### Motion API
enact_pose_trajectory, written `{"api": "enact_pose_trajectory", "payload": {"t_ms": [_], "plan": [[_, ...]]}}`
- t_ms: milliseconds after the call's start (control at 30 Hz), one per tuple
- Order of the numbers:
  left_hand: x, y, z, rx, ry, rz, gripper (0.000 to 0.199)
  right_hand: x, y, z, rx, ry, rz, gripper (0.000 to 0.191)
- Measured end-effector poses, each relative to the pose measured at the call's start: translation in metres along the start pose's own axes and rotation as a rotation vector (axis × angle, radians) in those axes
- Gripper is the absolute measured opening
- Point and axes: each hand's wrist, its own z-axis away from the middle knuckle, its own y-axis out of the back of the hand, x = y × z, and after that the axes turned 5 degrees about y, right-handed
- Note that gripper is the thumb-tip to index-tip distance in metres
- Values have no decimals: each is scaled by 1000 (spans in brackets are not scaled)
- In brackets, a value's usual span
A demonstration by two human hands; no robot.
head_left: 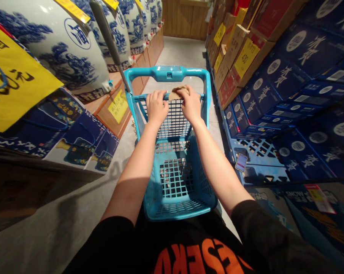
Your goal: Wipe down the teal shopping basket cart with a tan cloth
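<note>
Two bare hands work at the crossbar [139, 97] of a blue cart [180, 217] in a shop aisle, between patterned jars [72, 38] and stacked boxes [274, 68]. A tan cloth [175, 95] lies on the bar, its long axis running roughly along it, between the hands and nearer the right. The right hand [191, 103], fingers bent and partly closed, has hold of the cloth, which pokes out toward the left; how much is bunched beneath the fingers is hard to tell. The left hand [157, 107], loosely curled over the bar just beside the cloth's free end, appears to grip only the bar.
</note>
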Motion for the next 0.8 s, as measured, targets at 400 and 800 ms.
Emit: {"api": "enact_pose_trajectory", "payload": {"t_ms": [400,800], "plan": [[4,-6,1,13,-47,30,42,-26,12,-2,-32,5,-58,75],[17,-10,2,-117,-155,82,43,-21,2,-1,-19,-28,-68,74]]}}
